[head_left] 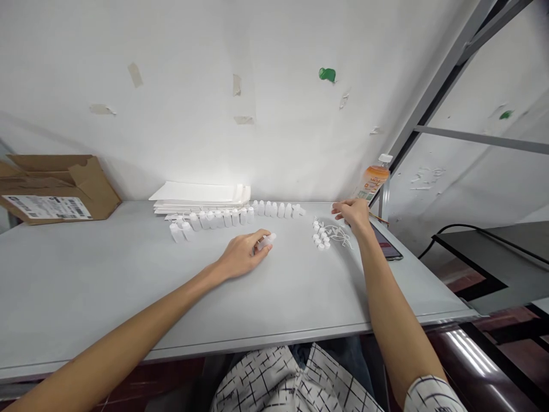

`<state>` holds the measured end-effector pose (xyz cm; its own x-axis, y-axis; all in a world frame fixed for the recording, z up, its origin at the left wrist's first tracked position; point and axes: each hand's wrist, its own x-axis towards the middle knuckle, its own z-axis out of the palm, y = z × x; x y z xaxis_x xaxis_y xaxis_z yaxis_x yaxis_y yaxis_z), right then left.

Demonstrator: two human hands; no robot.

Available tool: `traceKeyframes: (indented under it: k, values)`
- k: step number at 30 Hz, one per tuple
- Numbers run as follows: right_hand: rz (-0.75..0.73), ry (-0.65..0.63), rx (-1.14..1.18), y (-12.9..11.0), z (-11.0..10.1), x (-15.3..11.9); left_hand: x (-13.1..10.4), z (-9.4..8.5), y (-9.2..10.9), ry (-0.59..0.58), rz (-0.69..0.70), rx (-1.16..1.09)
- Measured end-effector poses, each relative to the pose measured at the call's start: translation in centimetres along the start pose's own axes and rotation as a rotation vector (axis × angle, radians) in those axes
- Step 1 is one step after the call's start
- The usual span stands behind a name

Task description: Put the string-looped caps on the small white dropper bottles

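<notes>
My left hand (242, 254) is closed around a small white bottle (265, 241), held tilted just above the table. Farther right, my right hand (354, 213) has its fingers drawn together near the back of the table. A small white bit shows at its fingertips, too small to name. Just left of and below that hand lies a cluster of small white caps (321, 236), with thin white strings (341, 234) beside them. Small white bottles stand in a row (218, 218) left of centre, and another row (274, 209) stands behind, near the wall.
A stack of white flat packets (197, 194) lies against the wall. An open cardboard box (60, 189) sits at the far left. An orange drink bottle (374, 178) stands behind my right hand, and a phone (388, 243) lies by the right edge of the table (278, 306).
</notes>
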<state>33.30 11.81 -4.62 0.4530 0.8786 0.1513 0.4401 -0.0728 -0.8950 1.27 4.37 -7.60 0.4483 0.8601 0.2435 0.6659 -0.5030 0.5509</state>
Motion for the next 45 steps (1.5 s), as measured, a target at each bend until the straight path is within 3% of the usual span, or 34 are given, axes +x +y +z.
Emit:
traceKeyframes:
  k: [4,8,12,16,22,45]
  values:
    - [0.004,-0.080,0.152,-1.3,-0.1,-0.8,0.0,0.0,0.0,0.016,0.007,-0.002]
    - [-0.163,-0.376,0.243,-2.9,0.6,-2.3,0.0,0.1,-0.2,0.028,0.025,-0.027]
    - [-0.256,-0.717,0.215,-4.4,2.9,-4.8,0.1,0.2,-0.4,0.038,0.014,-0.053]
    - [-0.319,-0.897,0.179,-5.2,5.0,-7.1,0.2,0.4,-0.5,0.040,0.005,-0.051]
    - [-0.365,-0.977,0.111,-5.2,5.8,-8.2,0.1,0.3,-0.3,0.027,0.040,-0.047]
    - [-0.436,-1.051,-0.028,-5.6,5.8,-9.1,0.1,0.1,-0.7,0.053,0.081,-0.003]
